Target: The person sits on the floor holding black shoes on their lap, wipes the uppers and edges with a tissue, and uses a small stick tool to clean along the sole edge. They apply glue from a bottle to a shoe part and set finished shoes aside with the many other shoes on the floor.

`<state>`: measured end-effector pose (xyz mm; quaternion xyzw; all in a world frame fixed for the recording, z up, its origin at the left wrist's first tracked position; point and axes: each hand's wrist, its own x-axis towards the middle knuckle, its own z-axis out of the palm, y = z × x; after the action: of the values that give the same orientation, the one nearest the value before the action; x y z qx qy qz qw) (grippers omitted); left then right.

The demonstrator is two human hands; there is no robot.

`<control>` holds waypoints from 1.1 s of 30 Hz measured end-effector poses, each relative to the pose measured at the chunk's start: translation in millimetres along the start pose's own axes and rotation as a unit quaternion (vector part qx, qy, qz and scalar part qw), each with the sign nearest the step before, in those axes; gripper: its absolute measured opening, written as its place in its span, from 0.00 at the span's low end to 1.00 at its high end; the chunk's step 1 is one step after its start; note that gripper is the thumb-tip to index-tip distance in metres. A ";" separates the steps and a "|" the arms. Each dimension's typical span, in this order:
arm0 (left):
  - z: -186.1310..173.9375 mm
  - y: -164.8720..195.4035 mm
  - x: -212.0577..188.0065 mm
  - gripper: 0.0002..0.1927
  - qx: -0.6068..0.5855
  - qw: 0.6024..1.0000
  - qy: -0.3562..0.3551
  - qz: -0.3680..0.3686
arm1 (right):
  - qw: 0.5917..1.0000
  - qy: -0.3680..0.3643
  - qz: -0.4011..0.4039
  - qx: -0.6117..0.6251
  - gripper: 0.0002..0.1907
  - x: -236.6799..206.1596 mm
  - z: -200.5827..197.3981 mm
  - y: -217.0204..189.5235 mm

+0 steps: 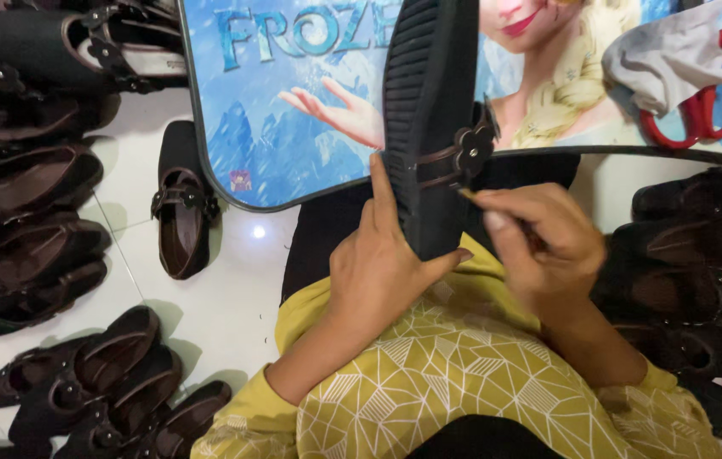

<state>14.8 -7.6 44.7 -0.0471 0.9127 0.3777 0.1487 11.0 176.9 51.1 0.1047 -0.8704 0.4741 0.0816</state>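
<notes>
Our left hand [382, 268] is wrapped around the heel end of a black shoe [429, 127], thumb on one side and fingers up the other, holding it sole-outward with its long axis running up and away from us over the lap. Our right hand [539, 246], just beside it, pinches a thin stick-like tool [471, 197] whose tip touches the shoe's strap [446, 161] by the flower ornament [473, 146]. Beyond lie a blue cartoon-printed board [293, 102], red scissors [709, 110] and rows of dark shoes [29, 212].
</notes>
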 end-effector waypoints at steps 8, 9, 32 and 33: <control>1.6 16.4 15.9 0.76 -0.012 0.998 -0.054 -0.037 | 0.997 0.072 0.027 -0.008 0.09 20.3 -8.6 37.9; 2.9 18.4 16.8 0.76 -0.015 0.997 -0.056 -0.041 | 0.998 0.061 0.018 0.007 0.08 20.3 -7.6 41.2; -2.8 -16.2 14.4 0.48 -0.482 0.873 0.009 -0.074 | 0.965 0.098 -0.108 -0.218 0.09 102.3 -76.4 114.6; -1.5 -19.4 15.1 0.48 -0.474 0.879 0.020 -0.042 | 0.964 0.098 -0.110 -0.220 0.10 103.8 -80.7 114.1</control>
<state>4.0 -22.0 28.0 -0.1580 0.6245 0.7574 0.1064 -115.3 294.2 27.3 0.1328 -0.9242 0.2669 0.2389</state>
